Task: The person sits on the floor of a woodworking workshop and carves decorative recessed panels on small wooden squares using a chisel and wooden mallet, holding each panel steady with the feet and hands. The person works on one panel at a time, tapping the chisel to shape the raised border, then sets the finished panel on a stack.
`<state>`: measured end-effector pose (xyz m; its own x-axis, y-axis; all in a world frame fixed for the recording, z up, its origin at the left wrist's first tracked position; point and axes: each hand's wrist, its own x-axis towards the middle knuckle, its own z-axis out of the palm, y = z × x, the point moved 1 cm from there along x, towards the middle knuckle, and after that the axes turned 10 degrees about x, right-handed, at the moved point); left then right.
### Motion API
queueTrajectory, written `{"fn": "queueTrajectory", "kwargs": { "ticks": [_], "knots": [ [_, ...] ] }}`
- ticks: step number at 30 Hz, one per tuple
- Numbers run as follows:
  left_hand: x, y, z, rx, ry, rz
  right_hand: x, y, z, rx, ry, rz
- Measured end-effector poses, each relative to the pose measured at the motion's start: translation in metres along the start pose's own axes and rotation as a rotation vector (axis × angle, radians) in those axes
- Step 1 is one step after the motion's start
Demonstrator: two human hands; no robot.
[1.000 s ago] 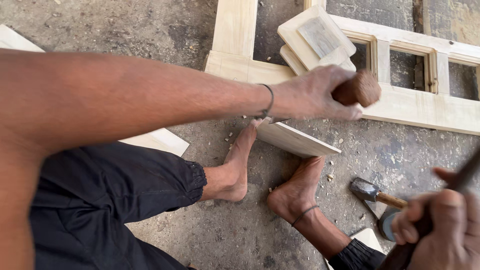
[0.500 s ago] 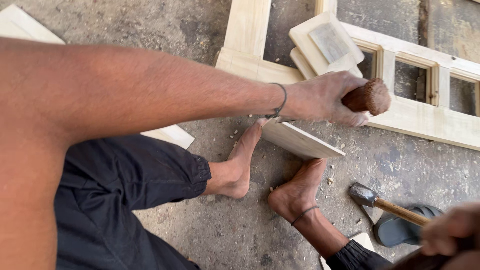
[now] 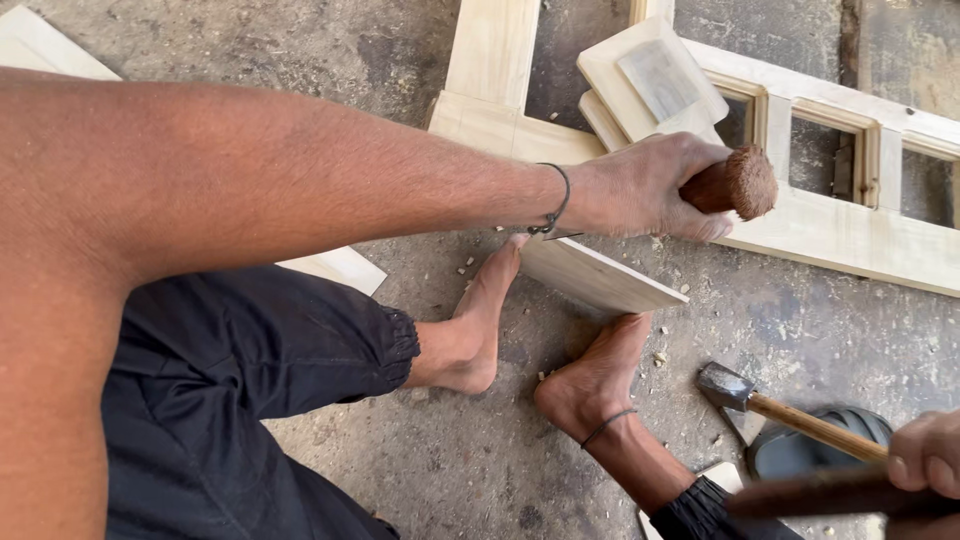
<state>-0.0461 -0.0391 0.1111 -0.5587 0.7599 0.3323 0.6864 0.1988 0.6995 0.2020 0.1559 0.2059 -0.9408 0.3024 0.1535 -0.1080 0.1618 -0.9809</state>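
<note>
Left hand (image 3: 650, 190) reaches across the body, fingers wrapped tight round a chisel handle (image 3: 735, 185), a rounded, reddish-brown wooden grip with a worn, rough end. The handle lies over the lower rail of a pale wooden frame (image 3: 850, 235) that rests on the floor (image 3: 300, 50). The blade is hidden under the hand.

Just beside the wrist, a flat pale board (image 3: 600, 280) lies at a slant, its near edge touching the toes of both bare feet. Two small square panels (image 3: 655, 80) are stacked on the frame above the hand, close to the knuckles.

Right hand (image 3: 925, 465) sits at the lower right edge, fingers closed round a dark bar (image 3: 830, 495), blurred; its kind cannot be told. A hammer (image 3: 790, 410) with a steel head and light wooden shaft lies near it, by a dark sandal (image 3: 800, 455).

The floor is rough grey concrete, littered with wood chips. Open room remains left of the frame and below the feet.
</note>
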Motion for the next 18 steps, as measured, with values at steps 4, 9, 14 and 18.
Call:
{"fn": "queueTrajectory", "kwargs": {
  "ticks": [4, 9, 14, 18],
  "knots": [
    [0.004, -0.001, 0.004, 0.010, 0.023, 0.052, -0.006, 0.002, 0.036, 0.013, 0.040, -0.020],
    [0.006, 0.009, 0.008, -0.002, 0.007, 0.019, -0.010, 0.007, 0.075, -0.292, -0.001, 0.045],
    [0.010, 0.014, 0.009, -0.090, -0.017, 0.018, -0.008, -0.009, 0.066, -0.269, 0.052, -0.016],
    [0.010, 0.017, 0.010, -0.127, -0.020, 0.052, -0.010, -0.021, 0.060, -0.319, 0.111, 0.031]
  ]
}}
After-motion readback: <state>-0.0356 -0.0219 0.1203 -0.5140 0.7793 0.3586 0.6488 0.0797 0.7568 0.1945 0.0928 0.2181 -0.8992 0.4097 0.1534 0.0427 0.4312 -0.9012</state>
